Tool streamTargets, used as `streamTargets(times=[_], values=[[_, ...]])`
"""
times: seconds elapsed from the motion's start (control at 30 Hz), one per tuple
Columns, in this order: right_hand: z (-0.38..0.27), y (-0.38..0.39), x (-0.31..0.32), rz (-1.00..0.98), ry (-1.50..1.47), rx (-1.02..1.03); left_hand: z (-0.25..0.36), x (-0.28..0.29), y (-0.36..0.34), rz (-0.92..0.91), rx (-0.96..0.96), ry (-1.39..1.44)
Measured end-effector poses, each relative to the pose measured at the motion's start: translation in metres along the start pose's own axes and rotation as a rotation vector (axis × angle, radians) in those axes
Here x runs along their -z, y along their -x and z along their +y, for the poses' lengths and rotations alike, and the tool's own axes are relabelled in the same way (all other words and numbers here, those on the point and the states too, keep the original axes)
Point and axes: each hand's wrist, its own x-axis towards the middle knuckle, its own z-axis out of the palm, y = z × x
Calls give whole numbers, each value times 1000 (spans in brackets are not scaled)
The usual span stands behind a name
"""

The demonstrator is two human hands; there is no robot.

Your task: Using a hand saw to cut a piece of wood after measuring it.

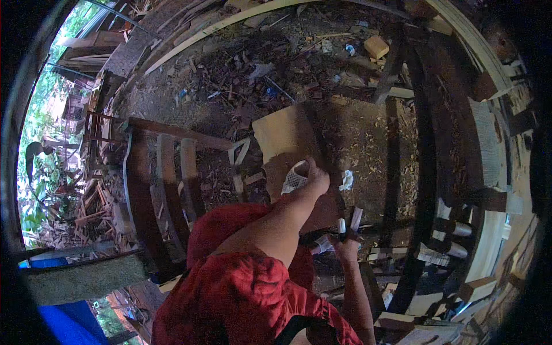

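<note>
In front of me a brown wooden board (282, 133) extends away, its far part lit and its near part in shadow. My left hand (315, 176) is over the board, its fingers looking curled; what they hold, if anything, is hidden. Right beside it is a white, mesh-patterned, shoe-like thing (294, 179). Lower and to the right, my right hand (347, 248) is closed around a dark, narrow tool with a white end (342, 225); its kind is unclear. A short strip of wood (356, 217) rises next to that tool. Another whitish thing (325, 244) lies by this hand, partly covered.
A slatted wooden frame (164, 184) stands at my left. Scraps and shavings (247, 75) litter the dirt floor, with a light wood block (376, 47) at the far right. Dark timbers (440, 126) and bottle-like objects (460, 229) line the right side. A blue sheet (72, 322) hangs lower left.
</note>
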Motion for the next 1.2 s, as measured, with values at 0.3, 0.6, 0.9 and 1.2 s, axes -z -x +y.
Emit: streamTargets(times=[0.3,0.6,0.9,1.2], values=[[0,-4,-5,-267,57,-240,9,4,-7,-65,53,91],[-23,25,24,-212,33,-277,7,-28,-17,224,136,210],[-14,94,59,-232,93,-465,13,-48,-35,764,106,280],[-9,93,55,-295,176,-457,2,-31,-15,348,5,317]])
